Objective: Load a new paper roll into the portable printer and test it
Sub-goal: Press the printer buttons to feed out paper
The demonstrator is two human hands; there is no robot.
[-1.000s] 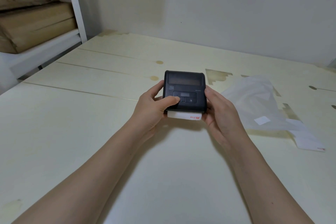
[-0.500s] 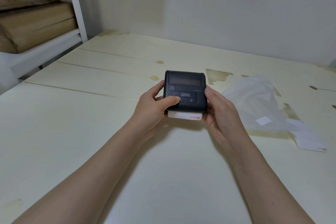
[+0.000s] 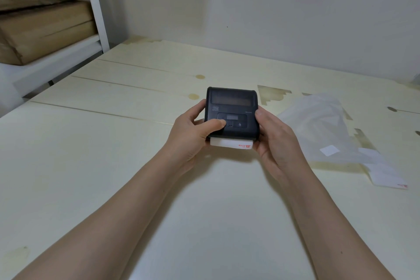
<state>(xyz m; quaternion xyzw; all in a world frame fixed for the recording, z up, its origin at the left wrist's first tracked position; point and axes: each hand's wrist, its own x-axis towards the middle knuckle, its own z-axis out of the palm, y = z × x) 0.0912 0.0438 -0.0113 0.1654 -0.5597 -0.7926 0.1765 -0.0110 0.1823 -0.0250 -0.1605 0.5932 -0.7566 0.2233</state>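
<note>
While a strip of paper (image 3: 231,143) pokes from its near edge, the portable printer (image 3: 231,113) sits gripped above the table (image 3: 113,166), left hand (image 3: 193,134) curled around one side with its thumb pressing a front button, probably to test it; right hand (image 3: 276,141) fingers clasp the other. An empty plastic wrapper (image 3: 318,129) lies right; a shelf (image 3: 59,57) stands left.

The black portable printer (image 3: 231,113) is held level above the table, lid shut, small display facing up; white paper (image 3: 230,143) with red print protrudes from its near edge
</note>
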